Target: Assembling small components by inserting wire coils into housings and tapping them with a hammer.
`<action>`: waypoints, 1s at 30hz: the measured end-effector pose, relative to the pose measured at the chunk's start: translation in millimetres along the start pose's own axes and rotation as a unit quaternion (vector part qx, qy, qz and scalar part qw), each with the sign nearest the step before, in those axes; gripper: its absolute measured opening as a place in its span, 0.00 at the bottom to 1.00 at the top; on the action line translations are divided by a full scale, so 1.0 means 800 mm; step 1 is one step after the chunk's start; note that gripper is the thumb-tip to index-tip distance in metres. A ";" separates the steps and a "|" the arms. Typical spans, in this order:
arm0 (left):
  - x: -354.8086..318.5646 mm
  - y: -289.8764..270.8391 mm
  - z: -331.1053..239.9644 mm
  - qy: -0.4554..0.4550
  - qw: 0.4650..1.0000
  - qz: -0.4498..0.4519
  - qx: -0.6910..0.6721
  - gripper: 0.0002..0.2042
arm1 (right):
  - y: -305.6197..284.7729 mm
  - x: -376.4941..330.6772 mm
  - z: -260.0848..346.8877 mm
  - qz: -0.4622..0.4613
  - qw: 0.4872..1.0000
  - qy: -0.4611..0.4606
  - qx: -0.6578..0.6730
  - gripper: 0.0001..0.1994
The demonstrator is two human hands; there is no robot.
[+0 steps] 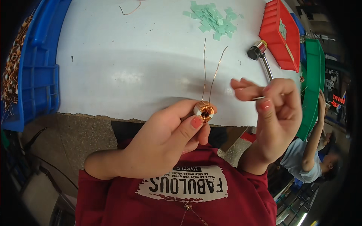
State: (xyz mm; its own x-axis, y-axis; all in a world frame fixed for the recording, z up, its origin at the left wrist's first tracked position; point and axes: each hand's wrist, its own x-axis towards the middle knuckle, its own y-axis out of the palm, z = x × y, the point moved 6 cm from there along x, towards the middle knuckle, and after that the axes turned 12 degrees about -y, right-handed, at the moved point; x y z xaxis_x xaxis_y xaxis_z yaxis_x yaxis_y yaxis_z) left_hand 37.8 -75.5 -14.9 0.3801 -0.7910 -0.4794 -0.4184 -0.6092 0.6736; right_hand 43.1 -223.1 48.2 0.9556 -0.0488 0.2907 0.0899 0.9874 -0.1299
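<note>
Between the thumb and fingers of my left hand (162,141) is a small toroidal coil (204,111), a white ring wound with copper wire. Its two long copper leads (213,75) point away from me over the table, spread slightly apart. My right hand (277,113) is raised to the right of the coil, apart from it. Thumb and index finger there pinch a small thin chip (259,98), seen almost edge-on, so its colour is hard to make out.
Pale green chips (215,20) lie heaped on the white table (124,75). A hammer (264,60) rests by a red bin (277,34), with a green bin (313,86) beyond. At left, a blue crate (37,86) stands by many coils (14,64). Another person (307,158) sits at right.
</note>
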 end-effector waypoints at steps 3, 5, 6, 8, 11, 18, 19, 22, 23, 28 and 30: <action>0.001 0.001 0.002 0.000 1.000 -0.007 0.006 0.16 | -0.001 -0.012 -0.010 -0.029 0.999 0.019 -0.004 0.06; 0.002 0.002 0.003 0.004 1.000 -0.008 0.010 0.16 | 0.002 -0.018 -0.008 0.004 0.994 -0.074 -0.081 0.05; 0.002 0.002 0.004 0.005 1.000 -0.009 0.012 0.16 | 0.005 -0.021 -0.004 0.020 0.985 -0.120 -0.119 0.05; 0.003 0.002 0.005 0.005 1.000 -0.008 0.009 0.16 | 0.008 -0.025 0.000 0.028 0.983 -0.115 -0.140 0.05; 0.003 0.001 0.006 0.003 1.000 -0.010 0.009 0.16 | 0.015 -0.031 0.005 0.046 0.973 -0.107 -0.199 0.04; 0.004 -0.001 0.003 0.004 1.000 -0.002 0.010 0.16 | 0.014 -0.026 -0.013 0.021 0.988 -0.071 -0.133 0.06; 0.003 -0.002 0.001 0.013 1.000 -0.005 -0.003 0.16 | 0.009 -0.020 -0.019 -0.001 0.994 -0.073 -0.081 0.06; 0.003 -0.005 -0.003 0.034 0.999 -0.009 -0.027 0.16 | 0.000 0.009 -0.034 -0.033 0.995 -0.088 -0.016 0.05; 0.003 -0.006 -0.005 0.040 0.999 -0.018 -0.024 0.16 | 0.000 0.023 -0.035 -0.022 0.993 -0.099 -0.054 0.04; 0.001 -0.009 -0.010 0.056 0.997 -0.043 -0.015 0.16 | 0.018 0.069 -0.039 0.120 0.977 -0.141 -0.109 0.04; 0.002 -0.008 -0.008 0.055 0.998 -0.040 -0.009 0.16 | 0.019 0.075 -0.039 0.145 0.968 -0.147 -0.140 0.04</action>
State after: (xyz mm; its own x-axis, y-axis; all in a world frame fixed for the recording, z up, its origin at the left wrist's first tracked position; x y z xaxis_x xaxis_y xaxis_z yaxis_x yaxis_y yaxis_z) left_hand 46.4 -72.5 -16.7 0.5010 -0.7277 -0.4684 -0.3674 -0.6689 0.6462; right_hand 110.8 -215.4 34.0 0.8342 0.3101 0.4560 -0.0583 0.8719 -0.4862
